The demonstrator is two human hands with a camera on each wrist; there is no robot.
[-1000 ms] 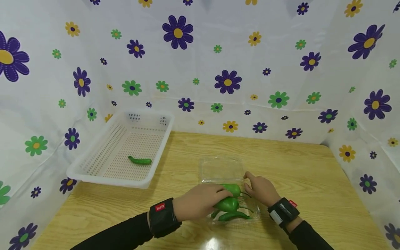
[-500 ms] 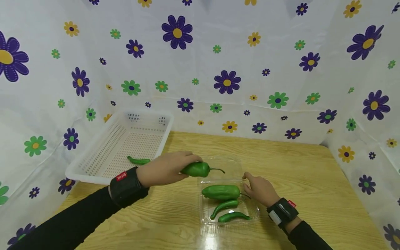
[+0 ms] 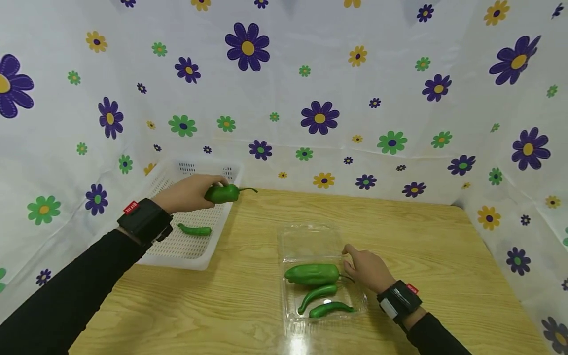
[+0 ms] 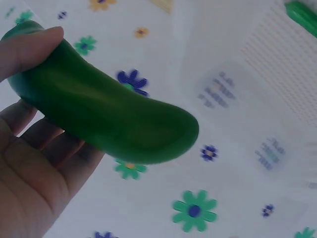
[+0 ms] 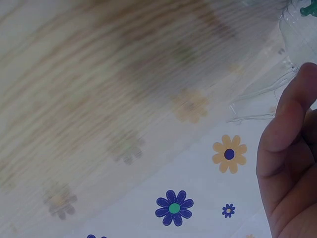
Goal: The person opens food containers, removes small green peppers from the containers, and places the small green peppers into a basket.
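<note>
My left hand [image 3: 194,191] grips a large green pepper [image 3: 223,194] with a thin stem above the white basket [image 3: 205,261]. In the left wrist view the thumb presses on one side of this pepper [image 4: 114,109] and the fingers lie under the other. A smaller green chili [image 3: 195,230] lies on the basket floor. My right hand [image 3: 372,270] holds the right edge of a clear plastic container [image 3: 286,301] with its lid folded back; its fingertips are partly hidden. Inside the container lie another large green pepper [image 3: 312,274] and two slim chilies, one curved [image 3: 317,297] and one straighter [image 3: 330,309].
Everything stands on a wood-grain table [image 3: 412,236]. A white flower-printed cloth [image 3: 284,88] rises behind the table and along both sides. The basket has raised slotted walls at the table's left.
My left hand has lifted a large pepper out of the clear container and carried it left and away, over the basket. The right hand has stayed at the container's edge.
</note>
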